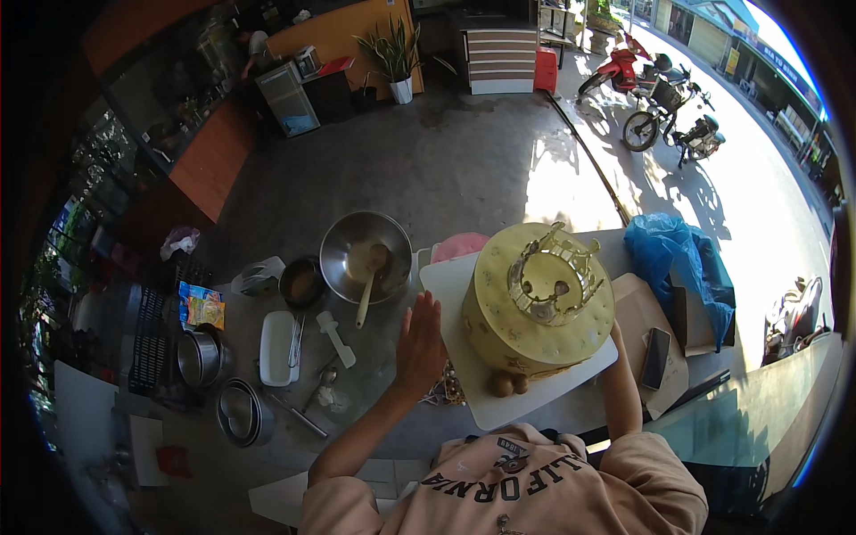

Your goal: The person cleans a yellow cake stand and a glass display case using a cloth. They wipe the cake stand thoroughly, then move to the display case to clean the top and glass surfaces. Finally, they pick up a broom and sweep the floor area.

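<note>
A tall yellow cake (pixel 491 328) stands on a white square board (pixel 445 287) in front of me, a little to the right. On its top sits a gold crown ornament (pixel 545 311), and brown balls (pixel 505 384) lie at its lower near edge. My left hand (pixel 422 341) is raised at the board's left edge, palm towards the cake, fingers together and nearly straight, grasping nothing visible. At the board's right side, my right hand (pixel 616 341) is mostly hidden behind the cake and board; its grip cannot be made out.
Left on the table are a steel bowl (pixel 334 267) with a spatula (pixel 366 301), a dark pot (pixel 289 284), a white tray (pixel 269 348) and cake tins (pixel 227 401). Right are a phone (pixel 656 358), cardboard and a blue plastic bag (pixel 659 251). A person (pixel 259 50) is far back left.
</note>
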`<state>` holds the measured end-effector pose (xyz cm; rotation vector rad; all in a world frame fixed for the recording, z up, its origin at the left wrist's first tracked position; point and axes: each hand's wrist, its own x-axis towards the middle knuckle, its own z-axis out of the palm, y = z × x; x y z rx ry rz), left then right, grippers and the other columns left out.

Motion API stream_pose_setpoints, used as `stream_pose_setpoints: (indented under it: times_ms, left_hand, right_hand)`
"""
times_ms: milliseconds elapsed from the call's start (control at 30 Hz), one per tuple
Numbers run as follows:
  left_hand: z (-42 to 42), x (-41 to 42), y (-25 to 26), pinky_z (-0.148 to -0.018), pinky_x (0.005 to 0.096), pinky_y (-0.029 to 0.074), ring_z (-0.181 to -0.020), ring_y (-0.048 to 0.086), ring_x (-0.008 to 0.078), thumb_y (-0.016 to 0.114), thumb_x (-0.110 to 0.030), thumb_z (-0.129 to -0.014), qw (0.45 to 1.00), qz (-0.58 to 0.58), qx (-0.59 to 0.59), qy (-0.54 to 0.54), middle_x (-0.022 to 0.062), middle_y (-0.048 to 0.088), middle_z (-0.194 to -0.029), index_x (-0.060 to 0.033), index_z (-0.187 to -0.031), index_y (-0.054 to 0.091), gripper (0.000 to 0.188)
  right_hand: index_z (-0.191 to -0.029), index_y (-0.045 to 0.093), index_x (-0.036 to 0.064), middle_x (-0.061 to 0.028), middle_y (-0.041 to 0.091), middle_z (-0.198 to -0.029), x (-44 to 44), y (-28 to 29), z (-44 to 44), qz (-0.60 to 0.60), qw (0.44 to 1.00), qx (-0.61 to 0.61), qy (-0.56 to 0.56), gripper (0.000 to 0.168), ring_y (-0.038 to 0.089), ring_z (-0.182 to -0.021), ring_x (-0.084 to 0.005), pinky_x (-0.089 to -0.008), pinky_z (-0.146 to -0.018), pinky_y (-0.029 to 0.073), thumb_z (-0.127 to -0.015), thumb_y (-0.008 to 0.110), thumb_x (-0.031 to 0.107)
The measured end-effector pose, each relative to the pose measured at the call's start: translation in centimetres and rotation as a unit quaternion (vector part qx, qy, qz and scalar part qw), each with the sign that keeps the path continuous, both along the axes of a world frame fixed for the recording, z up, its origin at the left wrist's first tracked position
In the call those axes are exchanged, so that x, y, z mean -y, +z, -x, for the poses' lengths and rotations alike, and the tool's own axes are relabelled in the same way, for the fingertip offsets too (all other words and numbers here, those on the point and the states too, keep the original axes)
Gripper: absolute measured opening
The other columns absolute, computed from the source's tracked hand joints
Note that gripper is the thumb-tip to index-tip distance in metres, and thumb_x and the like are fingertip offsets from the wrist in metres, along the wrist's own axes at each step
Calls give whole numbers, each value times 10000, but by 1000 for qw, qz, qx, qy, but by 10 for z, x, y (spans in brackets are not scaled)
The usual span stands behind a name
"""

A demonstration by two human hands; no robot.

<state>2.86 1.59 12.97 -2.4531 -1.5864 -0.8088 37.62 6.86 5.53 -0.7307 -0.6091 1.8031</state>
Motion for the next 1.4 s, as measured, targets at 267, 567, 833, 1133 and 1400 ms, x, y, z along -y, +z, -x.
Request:
stream_pose_setpoints:
  times_ms: [267, 567, 833, 1133, 1400]
  left_hand:
    - [-5, 2, -39, -945, 459, 321, -1080, 455, 324, 471, -91, -744, 998, -17, -62, -9, 197, 502, -1097, 29, -1061, 490, 339]
    - [13, -14, 3, -756, 383, 432, -749, 539, 189, 585, -118, -634, 959, -168, -56, -220, 47, 545, -754, -69, -767, 556, 145]
    - [-6, -14, 24, -626, 354, 403, -655, 494, 215, 585, -99, -614, 971, -88, 97, -201, 43, 472, -661, -78, -615, 479, 107]
    - [0, -59, 18, -528, 281, 362, -546, 484, 139, 606, -257, -800, 870, 83, 486, -19, 53, 522, -593, 0, -672, 503, 305]
    - [23, -108, -21, -669, 157, 419, -754, 544, 54, 571, -110, -818, 603, 287, 745, 8, 13, 594, -816, -39, -821, 558, 72]
  right_hand:
    - [-1106, 483, 12, -87, 572, -1013, 1, -18, -5, -15, 1000, -8, -7, 438, 574, -837, -174, -292, -765, 459, -904, 316, 362]
    - [-1113, 478, 10, -89, 571, -1017, -25, -29, 10, -46, 998, -30, -5, 449, 571, -849, -176, -295, -776, 454, -906, 305, 368]
    - [-1111, 476, -3, -88, 564, -1035, -42, -22, 27, -129, 988, -81, -18, 475, 551, -900, -181, -305, -816, 431, -908, 271, 375]
    - [-1043, 541, -5, -62, 590, -920, -61, 55, 41, -92, 957, 174, -214, 364, 549, -830, -131, -236, -745, 428, -866, 440, 296]
    - [-1068, 553, -6, -103, 612, -912, -110, 60, 60, -181, 897, 345, -210, 349, 572, -801, -154, -261, -736, 439, -737, 579, 101]
